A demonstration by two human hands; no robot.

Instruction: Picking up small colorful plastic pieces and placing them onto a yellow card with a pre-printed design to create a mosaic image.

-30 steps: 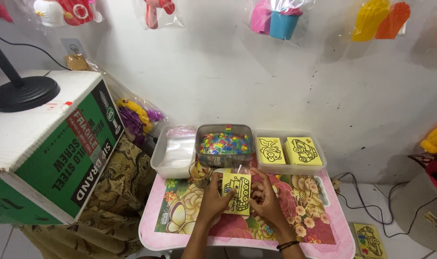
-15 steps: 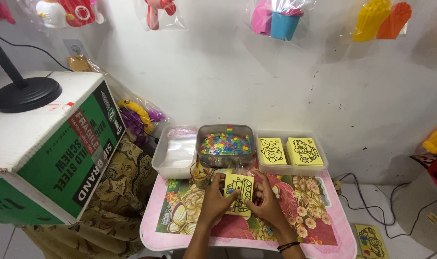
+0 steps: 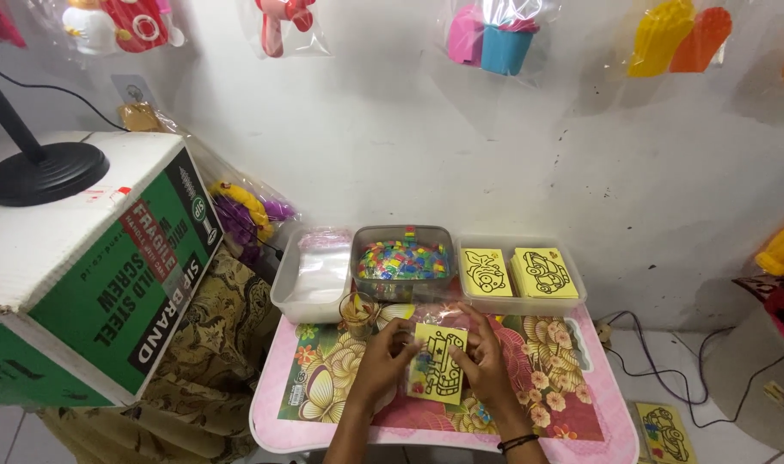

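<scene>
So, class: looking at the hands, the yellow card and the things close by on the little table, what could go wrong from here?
1. The small glass stands just beyond the left hand; a nudge might tip it.
2. The yellow card is held between both hands, the right hand at its edge; it could bend or slip.
3. The tub of coloured pieces sits close behind and might spill if knocked.

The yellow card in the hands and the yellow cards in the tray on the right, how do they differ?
The held yellow card sits between the left hand and the right hand over the floral table; the tray cards lie in a clear tray. The held card is single and inside a clear bag with coloured bits; the tray cards lie in two bare stacks. All are yellow with black line drawings.
</scene>
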